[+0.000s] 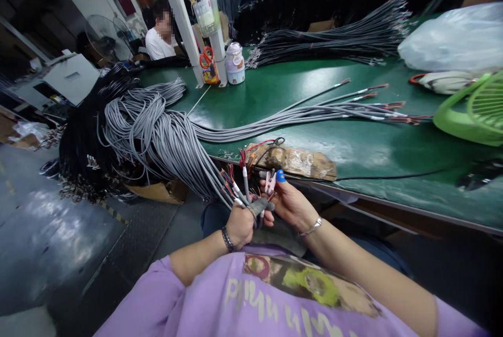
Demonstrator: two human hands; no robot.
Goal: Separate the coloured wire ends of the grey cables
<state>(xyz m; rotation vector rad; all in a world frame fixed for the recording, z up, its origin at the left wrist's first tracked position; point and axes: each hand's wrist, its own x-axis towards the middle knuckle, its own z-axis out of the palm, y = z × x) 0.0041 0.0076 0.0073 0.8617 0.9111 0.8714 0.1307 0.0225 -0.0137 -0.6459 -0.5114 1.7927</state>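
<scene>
My left hand (241, 224) is closed around the ends of several grey cables (214, 177), whose stripped, coloured wires fan out above the fist. Dark grey covering shows on its fingers. Close beside it, my right hand (293, 203) has its thumb and fingers pinched at a small pale pink clip (270, 182), near the wire ends. Blue tape wraps the right thumb tip. One cable with red wires (244, 172) stands up above the left hand. My right fingertips are partly hidden behind the wires.
Grey cables (251, 128) lie across the green table (236, 101). A worn wooden block (298, 161) sits at its near edge. Further off are black cables (326, 43), a plastic bag (451, 35), a green fan (471, 109) and a bottle (235, 63). A person (160, 38) sits beyond.
</scene>
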